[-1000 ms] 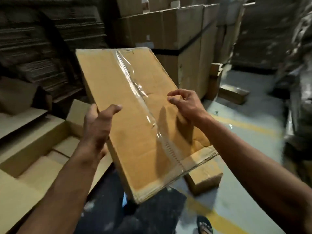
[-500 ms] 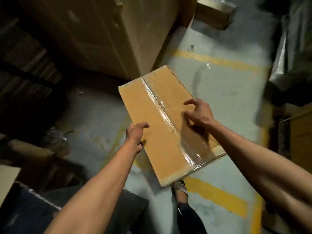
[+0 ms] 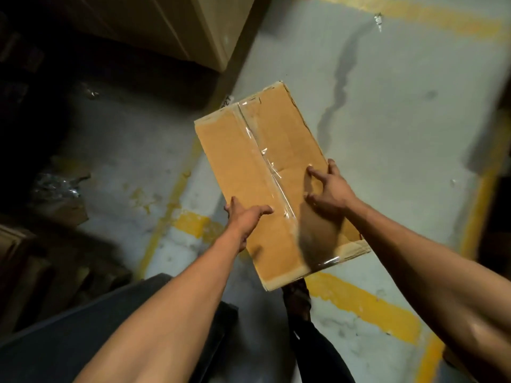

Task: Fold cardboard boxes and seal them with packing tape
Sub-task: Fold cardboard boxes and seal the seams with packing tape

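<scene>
A: Which step did we have in hand?

B: We judged it to be the end of sealing. The box [image 3: 265, 183] was held in the air over the floor [image 3: 401, 134], its broad face turned up toward us. A strip of tape [image 3: 272, 172] ran down the middle seam of that face and wrapped over the box's near edge.

A: How did we hold the box?

B: Our left hand [image 3: 244, 217] gripped the box's left edge, thumb lying on the top face and fingers curled round the side. Our right hand [image 3: 329, 189] sat on the box's right half, fingers spread and bent, fingertips pressing the face near the right edge. Whether its fingers wrapped under that edge, we could not tell.

A: What lay around the box?

B: Beyond the box's far edge stood a stack of cartons [image 3: 193, 29]. A yellow line [image 3: 359, 302] crossed the floor below the box's near edge, and a foot [image 3: 297, 297] showed just under the near corner.

A: What did the next move call for?

B: In our judgement, the tape looked wrinkled at mid-seam, so a firm press along it would have been needed first. After that, the box would have had to be set down on the floor beside the line, both hands lowering it level, clear of the foot.
</scene>
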`<state>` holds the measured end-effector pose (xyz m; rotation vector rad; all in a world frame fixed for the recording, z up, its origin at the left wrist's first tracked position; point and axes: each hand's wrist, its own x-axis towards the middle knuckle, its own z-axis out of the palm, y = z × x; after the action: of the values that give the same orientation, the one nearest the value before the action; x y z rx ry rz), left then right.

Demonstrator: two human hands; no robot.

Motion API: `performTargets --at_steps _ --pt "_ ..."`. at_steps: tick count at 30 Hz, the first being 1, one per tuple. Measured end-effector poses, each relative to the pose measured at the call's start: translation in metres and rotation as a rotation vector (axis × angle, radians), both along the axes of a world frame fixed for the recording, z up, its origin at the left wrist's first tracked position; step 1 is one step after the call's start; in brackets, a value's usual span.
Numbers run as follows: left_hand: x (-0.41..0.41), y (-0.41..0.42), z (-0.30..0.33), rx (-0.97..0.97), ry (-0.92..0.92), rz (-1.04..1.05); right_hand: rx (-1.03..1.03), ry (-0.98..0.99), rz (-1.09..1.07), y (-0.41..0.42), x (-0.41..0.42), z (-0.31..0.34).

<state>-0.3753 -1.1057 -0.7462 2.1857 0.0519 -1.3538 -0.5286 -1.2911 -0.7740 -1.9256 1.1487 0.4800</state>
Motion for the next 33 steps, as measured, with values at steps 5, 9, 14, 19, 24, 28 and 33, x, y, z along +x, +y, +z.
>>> performTargets --at_steps 5,9,14,19,24,28,33 --pt "0.007 0.008 0.005 -0.068 0.016 0.103 0.025 -0.044 -0.101 -0.005 0.007 0.008" --pt "0.017 0.012 0.009 -0.12 0.132 0.094 0.018 -0.042 -0.07 -0.02 0.02 0.026" --pt "0.002 0.033 0.04 -0.077 -0.042 -0.187 -0.136 0.038 0.015 0.012 0.005 0.051" --pt "-0.009 0.094 0.132 -0.113 -0.082 -0.193 0.005 -0.16 -0.01 0.108 -0.018 0.123" --pt "0.003 0.218 0.284 -0.316 -0.304 -0.14 0.028 -0.367 0.121 0.235 0.005 0.246" --pt "0.018 0.357 0.385 -0.396 -0.507 0.069 -0.015 -0.545 0.357 0.336 0.058 0.345" --pt "0.028 0.563 0.473 -0.405 -0.656 0.51 -0.089 -0.711 0.646 0.482 0.129 0.459"
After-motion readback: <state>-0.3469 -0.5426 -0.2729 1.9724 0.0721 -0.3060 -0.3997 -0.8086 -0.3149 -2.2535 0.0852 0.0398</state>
